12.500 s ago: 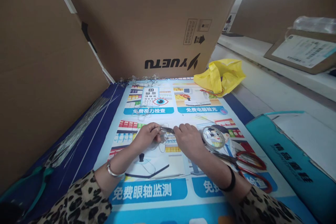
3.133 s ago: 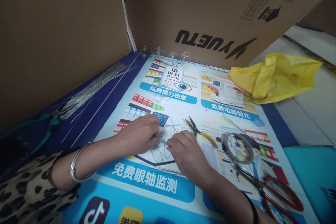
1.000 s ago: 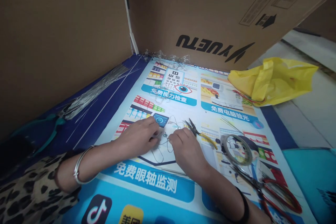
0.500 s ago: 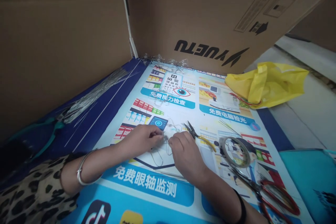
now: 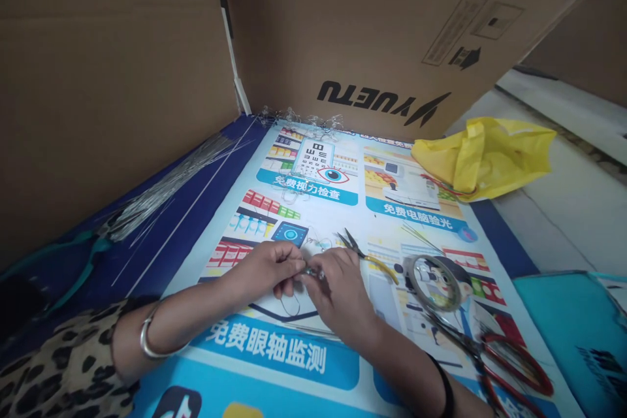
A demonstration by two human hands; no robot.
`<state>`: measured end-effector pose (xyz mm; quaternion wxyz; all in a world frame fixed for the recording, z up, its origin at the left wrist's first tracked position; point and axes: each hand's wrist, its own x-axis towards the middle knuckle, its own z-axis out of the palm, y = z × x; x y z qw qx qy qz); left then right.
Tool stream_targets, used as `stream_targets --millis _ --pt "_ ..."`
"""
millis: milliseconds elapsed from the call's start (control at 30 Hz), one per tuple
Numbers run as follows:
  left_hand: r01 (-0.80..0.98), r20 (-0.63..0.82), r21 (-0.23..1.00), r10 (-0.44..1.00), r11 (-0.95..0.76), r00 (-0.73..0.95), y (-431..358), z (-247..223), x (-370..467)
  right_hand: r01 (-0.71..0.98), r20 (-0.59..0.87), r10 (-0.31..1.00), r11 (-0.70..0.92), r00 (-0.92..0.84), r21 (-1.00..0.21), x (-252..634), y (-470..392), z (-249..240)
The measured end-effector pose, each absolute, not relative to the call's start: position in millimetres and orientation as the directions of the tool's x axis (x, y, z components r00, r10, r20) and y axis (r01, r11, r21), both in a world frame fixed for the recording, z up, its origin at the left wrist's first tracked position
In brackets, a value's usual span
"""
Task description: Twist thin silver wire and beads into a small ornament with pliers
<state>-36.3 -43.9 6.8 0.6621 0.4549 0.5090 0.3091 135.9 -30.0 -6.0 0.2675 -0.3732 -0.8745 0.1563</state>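
Note:
Over the middle of the printed sheet, both hands meet at a thin silvery wire piece. My left hand pinches it between thumb and forefinger. From the other side, the fingers of my right hand are closed around it. A bent wire loop hangs below the left fingers. Most of the wire is hidden by the fingers, so its full shape is unclear. Just beyond the right hand lie pliers with a yellow handle, jaws parted. More curled wire lies behind the hands.
At the right are a roll of clear tape, red-handled scissors, a yellow bag and a teal pouch. A bundle of straight wires and a teal-handled tool lie left. Cardboard walls the back; bent wire pieces line its foot.
My hands have come closer together, and the right fingers now curl in around the wire beside the left fingertips. The whole view has shifted slightly.

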Motion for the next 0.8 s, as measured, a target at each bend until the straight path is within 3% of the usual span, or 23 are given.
stream_targets --millis 367,800 --pt "0.027 -0.347 0.936 0.907 0.351 0.238 -46.6 5.6 -31.8 0.538 0.365 0.725 0.682 -0.584 -0.495 136.3 -34.4 -7.3" --pt "0.059 -0.392 0.917 0.865 0.394 0.312 -42.9 -0.1 -33.4 0.522 0.344 0.732 0.668 -0.588 -0.53 138.7 -30.3 -11.0"
